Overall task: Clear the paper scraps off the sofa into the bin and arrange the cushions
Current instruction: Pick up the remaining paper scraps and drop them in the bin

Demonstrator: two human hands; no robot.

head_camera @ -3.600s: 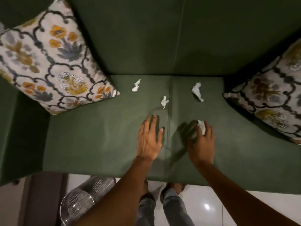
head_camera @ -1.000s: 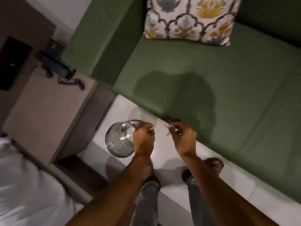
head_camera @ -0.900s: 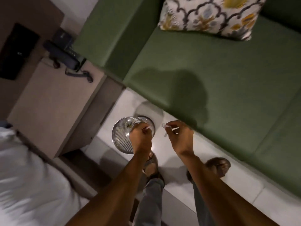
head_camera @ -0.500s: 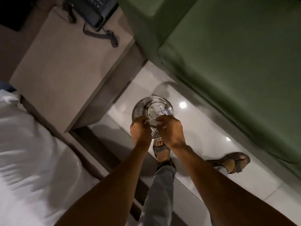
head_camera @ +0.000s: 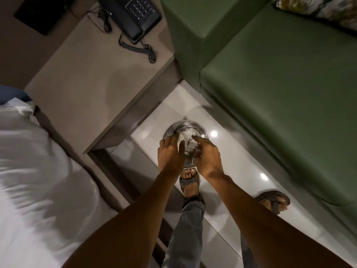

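The green sofa (head_camera: 280, 89) fills the room from twelve to four o'clock, and the stretch of seat I can see has no paper on it; a patterned cushion (head_camera: 316, 8) just shows at one o'clock. The bed (head_camera: 38, 180) lies at eight o'clock, and the worktop (head_camera: 87, 78) with its telephone (head_camera: 135, 18) sits at eleven. The metal bin (head_camera: 185, 128) stands on the floor at the centre, both hands over its mouth. The left hand (head_camera: 170, 153) is released, fingers spread and empty. The right hand (head_camera: 207, 155) seems to be letting go of white paper scraps (head_camera: 190, 140), which lie inside the bin. I judge this handful binned; any scraps elsewhere are out of sight, and the cushions are left to arrange. Half a second ago both hands were bunched tight over the bin; now they have opened
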